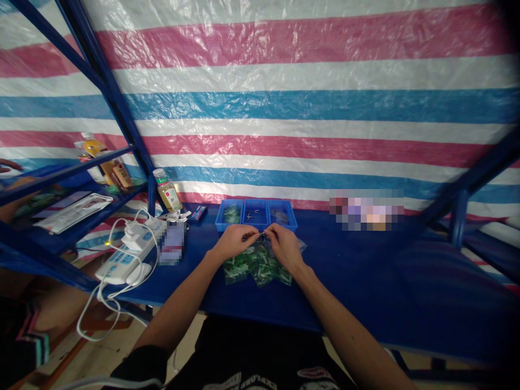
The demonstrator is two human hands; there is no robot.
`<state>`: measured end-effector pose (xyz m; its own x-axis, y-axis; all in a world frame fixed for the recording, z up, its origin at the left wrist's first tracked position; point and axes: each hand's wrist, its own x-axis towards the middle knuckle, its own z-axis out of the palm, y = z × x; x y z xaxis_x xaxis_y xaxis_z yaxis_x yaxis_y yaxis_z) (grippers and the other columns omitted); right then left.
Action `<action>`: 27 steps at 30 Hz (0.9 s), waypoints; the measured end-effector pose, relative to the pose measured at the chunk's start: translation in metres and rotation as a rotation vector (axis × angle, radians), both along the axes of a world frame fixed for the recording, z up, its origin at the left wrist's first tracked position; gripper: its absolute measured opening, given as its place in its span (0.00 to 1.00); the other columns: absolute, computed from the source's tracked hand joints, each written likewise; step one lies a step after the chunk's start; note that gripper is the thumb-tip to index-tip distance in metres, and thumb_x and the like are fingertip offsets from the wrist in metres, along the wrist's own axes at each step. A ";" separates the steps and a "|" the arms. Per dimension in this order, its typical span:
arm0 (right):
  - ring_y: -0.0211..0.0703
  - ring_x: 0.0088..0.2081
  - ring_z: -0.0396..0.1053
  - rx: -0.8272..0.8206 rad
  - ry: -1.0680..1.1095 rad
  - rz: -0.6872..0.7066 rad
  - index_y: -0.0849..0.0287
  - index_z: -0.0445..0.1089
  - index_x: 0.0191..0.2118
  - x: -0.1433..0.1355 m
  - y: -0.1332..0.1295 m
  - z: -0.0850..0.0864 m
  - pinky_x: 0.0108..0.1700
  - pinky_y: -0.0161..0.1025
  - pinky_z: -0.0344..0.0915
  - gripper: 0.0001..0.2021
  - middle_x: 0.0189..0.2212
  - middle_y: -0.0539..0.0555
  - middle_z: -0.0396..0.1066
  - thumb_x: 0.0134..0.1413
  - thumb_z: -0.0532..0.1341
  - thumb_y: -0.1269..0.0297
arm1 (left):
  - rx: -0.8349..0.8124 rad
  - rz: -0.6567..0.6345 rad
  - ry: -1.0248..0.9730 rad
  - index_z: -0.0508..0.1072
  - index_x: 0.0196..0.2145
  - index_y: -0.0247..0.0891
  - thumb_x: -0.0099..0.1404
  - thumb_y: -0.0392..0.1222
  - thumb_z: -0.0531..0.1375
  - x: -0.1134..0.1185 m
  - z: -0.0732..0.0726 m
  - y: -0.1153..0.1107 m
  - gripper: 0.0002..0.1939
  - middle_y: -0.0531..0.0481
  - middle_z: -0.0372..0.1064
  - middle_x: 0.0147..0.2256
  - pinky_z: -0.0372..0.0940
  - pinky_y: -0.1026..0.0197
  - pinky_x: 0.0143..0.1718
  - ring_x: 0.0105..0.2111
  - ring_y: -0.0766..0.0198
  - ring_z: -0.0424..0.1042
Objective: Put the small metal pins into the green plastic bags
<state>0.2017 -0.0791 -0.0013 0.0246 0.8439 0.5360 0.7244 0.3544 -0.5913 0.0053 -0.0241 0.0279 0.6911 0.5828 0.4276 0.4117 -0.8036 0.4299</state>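
Observation:
My left hand and my right hand meet just in front of a blue three-part tray. Fingers of both are pinched around small dark items between them, too small to name. Beneath them lie clear bags of green and white pieces. The tray's left compartment holds greenish bags, the middle one a few small metal pieces, and the right one greyish contents.
Left on the blue table are a power strip with tangled white cables, a bottle, a small blue box and a blurred-out item. Another person's leg shows at far left. Blue frame bars flank the table.

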 end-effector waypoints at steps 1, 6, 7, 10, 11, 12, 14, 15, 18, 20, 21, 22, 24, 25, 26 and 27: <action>0.47 0.34 0.71 0.001 0.015 0.001 0.54 0.70 0.33 0.000 0.000 0.000 0.37 0.39 0.59 0.11 0.31 0.53 0.76 0.68 0.55 0.64 | 0.000 0.003 0.003 0.79 0.41 0.38 0.73 0.46 0.56 0.000 0.000 0.000 0.14 0.48 0.77 0.34 0.62 0.63 0.36 0.32 0.63 0.73; 0.48 0.36 0.72 -0.005 0.077 0.015 0.55 0.70 0.36 0.003 0.001 0.002 0.40 0.40 0.62 0.07 0.33 0.53 0.76 0.65 0.56 0.65 | -0.003 0.019 0.013 0.78 0.40 0.38 0.73 0.46 0.56 -0.001 0.001 0.001 0.13 0.50 0.77 0.33 0.62 0.63 0.35 0.31 0.64 0.72; 0.48 0.36 0.72 0.000 0.091 0.018 0.55 0.70 0.37 0.003 0.002 0.001 0.41 0.40 0.63 0.07 0.33 0.53 0.75 0.65 0.56 0.66 | -0.004 0.024 0.014 0.78 0.40 0.38 0.73 0.46 0.56 -0.001 0.001 0.001 0.13 0.50 0.77 0.33 0.61 0.63 0.35 0.31 0.64 0.72; 0.48 0.38 0.72 0.030 0.129 0.043 0.55 0.70 0.37 0.004 0.003 0.001 0.42 0.41 0.64 0.05 0.34 0.54 0.75 0.64 0.56 0.67 | -0.005 0.035 0.014 0.78 0.39 0.38 0.73 0.45 0.56 -0.002 0.002 0.001 0.12 0.51 0.76 0.32 0.61 0.63 0.35 0.30 0.64 0.71; 0.48 0.38 0.72 0.040 0.139 0.055 0.55 0.69 0.37 0.004 0.003 0.001 0.43 0.41 0.64 0.05 0.34 0.54 0.74 0.63 0.56 0.67 | -0.005 0.036 0.012 0.78 0.39 0.38 0.73 0.46 0.56 -0.002 0.003 0.001 0.13 0.51 0.76 0.32 0.61 0.63 0.35 0.30 0.65 0.71; 0.48 0.38 0.72 0.049 0.147 0.069 0.55 0.69 0.37 0.004 0.003 0.000 0.43 0.41 0.65 0.05 0.34 0.54 0.74 0.63 0.56 0.67 | -0.006 0.037 0.010 0.78 0.39 0.38 0.73 0.46 0.56 -0.002 0.003 0.001 0.13 0.51 0.76 0.32 0.61 0.63 0.35 0.30 0.65 0.71; 0.47 0.38 0.72 0.062 0.157 0.093 0.55 0.69 0.37 0.003 0.002 0.000 0.43 0.41 0.65 0.05 0.34 0.54 0.74 0.63 0.56 0.68 | -0.007 0.036 0.007 0.78 0.38 0.37 0.73 0.46 0.55 -0.003 0.003 0.001 0.14 0.50 0.76 0.31 0.61 0.63 0.34 0.29 0.65 0.71; 0.47 0.38 0.72 0.065 0.160 0.101 0.55 0.69 0.37 0.002 0.002 0.000 0.43 0.41 0.65 0.05 0.34 0.53 0.74 0.63 0.56 0.68 | -0.006 0.035 0.006 0.78 0.38 0.37 0.73 0.46 0.55 -0.003 0.003 0.002 0.14 0.50 0.75 0.31 0.61 0.63 0.34 0.29 0.65 0.71; 0.47 0.37 0.72 0.059 0.164 0.118 0.55 0.69 0.37 0.000 0.000 0.000 0.42 0.41 0.65 0.05 0.34 0.53 0.74 0.63 0.56 0.69 | -0.006 0.031 0.004 0.78 0.38 0.37 0.73 0.46 0.56 -0.004 0.002 0.002 0.13 0.50 0.75 0.31 0.61 0.64 0.33 0.29 0.65 0.70; 0.47 0.38 0.72 0.048 0.162 0.126 0.55 0.70 0.37 -0.001 -0.001 -0.001 0.42 0.41 0.65 0.06 0.34 0.53 0.74 0.63 0.56 0.69 | -0.007 0.026 0.003 0.78 0.38 0.37 0.72 0.45 0.57 -0.004 0.001 0.002 0.12 0.51 0.75 0.31 0.61 0.64 0.32 0.28 0.65 0.70; 0.47 0.38 0.72 0.044 0.161 0.130 0.55 0.70 0.37 -0.002 -0.001 -0.001 0.42 0.41 0.65 0.06 0.34 0.53 0.74 0.63 0.57 0.69 | -0.007 0.023 0.003 0.77 0.38 0.37 0.72 0.45 0.57 -0.004 0.000 0.002 0.12 0.51 0.75 0.31 0.60 0.64 0.32 0.28 0.66 0.70; 0.47 0.38 0.72 0.040 0.159 0.134 0.55 0.70 0.37 -0.003 -0.001 -0.002 0.42 0.41 0.65 0.06 0.34 0.53 0.74 0.63 0.57 0.69 | -0.006 0.019 0.004 0.77 0.38 0.37 0.72 0.44 0.57 -0.003 0.000 0.002 0.11 0.51 0.75 0.30 0.60 0.64 0.32 0.28 0.66 0.70; 0.47 0.38 0.72 0.030 0.157 0.139 0.55 0.70 0.37 -0.004 -0.001 -0.003 0.42 0.41 0.65 0.06 0.34 0.53 0.75 0.63 0.57 0.68 | -0.003 0.011 0.005 0.77 0.38 0.37 0.72 0.44 0.56 -0.003 -0.001 0.001 0.12 0.51 0.74 0.30 0.60 0.64 0.32 0.28 0.66 0.70; 0.48 0.38 0.72 0.023 0.153 0.139 0.55 0.71 0.37 -0.005 -0.001 -0.004 0.42 0.41 0.65 0.06 0.34 0.53 0.75 0.64 0.57 0.68 | -0.001 0.008 0.004 0.77 0.38 0.37 0.73 0.44 0.56 -0.003 -0.001 0.001 0.12 0.51 0.74 0.29 0.60 0.64 0.32 0.28 0.66 0.70; 0.48 0.38 0.72 0.015 0.146 0.137 0.55 0.71 0.37 -0.005 -0.001 -0.004 0.42 0.41 0.64 0.06 0.34 0.53 0.75 0.64 0.57 0.68 | 0.000 0.006 0.004 0.77 0.38 0.37 0.73 0.44 0.56 -0.002 -0.002 0.001 0.12 0.51 0.74 0.29 0.60 0.64 0.32 0.28 0.65 0.70; 0.48 0.38 0.72 0.007 0.138 0.136 0.55 0.71 0.37 -0.006 -0.001 -0.005 0.42 0.40 0.64 0.06 0.34 0.53 0.75 0.64 0.57 0.67 | 0.003 0.004 0.003 0.77 0.38 0.37 0.73 0.44 0.56 -0.002 -0.002 0.001 0.12 0.51 0.74 0.29 0.60 0.64 0.32 0.28 0.65 0.70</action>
